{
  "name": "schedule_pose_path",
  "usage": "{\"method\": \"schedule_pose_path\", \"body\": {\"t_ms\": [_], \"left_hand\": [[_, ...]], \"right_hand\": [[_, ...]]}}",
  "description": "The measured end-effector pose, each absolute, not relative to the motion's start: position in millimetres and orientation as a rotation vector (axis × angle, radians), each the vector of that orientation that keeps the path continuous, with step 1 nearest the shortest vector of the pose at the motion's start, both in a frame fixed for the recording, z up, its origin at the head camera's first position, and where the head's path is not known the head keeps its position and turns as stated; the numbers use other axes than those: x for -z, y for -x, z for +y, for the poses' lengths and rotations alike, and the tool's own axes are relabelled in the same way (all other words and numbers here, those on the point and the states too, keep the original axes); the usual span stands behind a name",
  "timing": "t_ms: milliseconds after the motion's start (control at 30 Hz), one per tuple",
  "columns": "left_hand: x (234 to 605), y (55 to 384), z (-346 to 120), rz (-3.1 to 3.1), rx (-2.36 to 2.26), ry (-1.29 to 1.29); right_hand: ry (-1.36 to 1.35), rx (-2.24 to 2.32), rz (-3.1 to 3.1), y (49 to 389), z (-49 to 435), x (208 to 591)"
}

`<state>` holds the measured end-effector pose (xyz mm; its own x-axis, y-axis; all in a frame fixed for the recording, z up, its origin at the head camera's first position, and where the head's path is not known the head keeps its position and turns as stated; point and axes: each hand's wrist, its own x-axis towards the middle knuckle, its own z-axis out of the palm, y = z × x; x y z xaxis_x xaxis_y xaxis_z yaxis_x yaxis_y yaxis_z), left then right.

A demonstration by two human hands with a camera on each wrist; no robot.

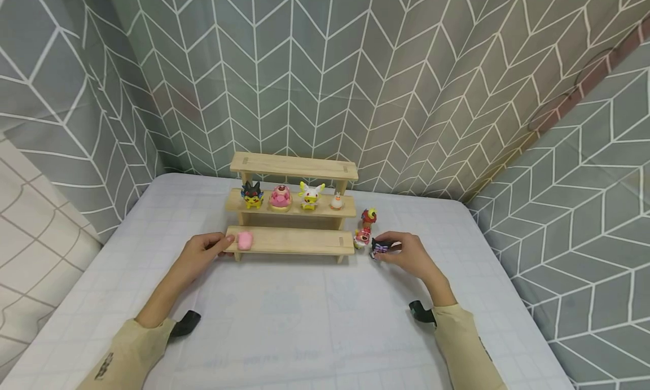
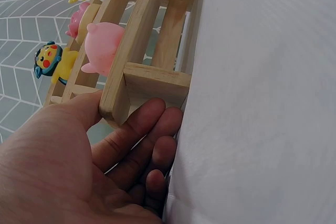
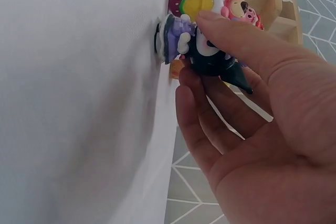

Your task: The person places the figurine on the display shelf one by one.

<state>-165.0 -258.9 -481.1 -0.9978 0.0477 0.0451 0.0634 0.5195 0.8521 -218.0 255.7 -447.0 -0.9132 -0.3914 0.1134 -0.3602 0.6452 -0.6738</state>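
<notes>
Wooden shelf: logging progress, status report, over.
Left hand grips lower left end of wooden shelf. Right hand pinches black-and-purple figurine. Red-and-pink figurine between it and shelf.

Right fingers point(image 3: 194, 121) partly hide a black-and-purple figurine point(image 3: 206, 64); beige sleeves point(image 1: 129, 350) run off the head view's bottom edge.

Black-and-purple figurine point(image 3: 201, 53) near wooden shelf point(image 1: 297, 241)

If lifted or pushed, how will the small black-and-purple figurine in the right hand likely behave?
The black-and-purple plastic-looking figurine is probably stiff: no dent shows where the right hand pinches it. Its shiny surface may be slightly slippery. The bulky dark head might tip it if pushed, though the broad base should help.
</notes>
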Motion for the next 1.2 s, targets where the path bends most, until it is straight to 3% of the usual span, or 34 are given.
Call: {"method": "schedule_pose_path", "body": {"t_ms": [667,1200], "left_hand": [[481.0,164.7,-259.4,-2.741,1.519,0.083],[479.2,163.9,-257.8,-2.734,1.495,0.089]], "right_hand": [[0.562,1.200,2.893,215.1,277.9,418.7],[0.777,1.257,2.866,209.2,226.7,400.6]]}}
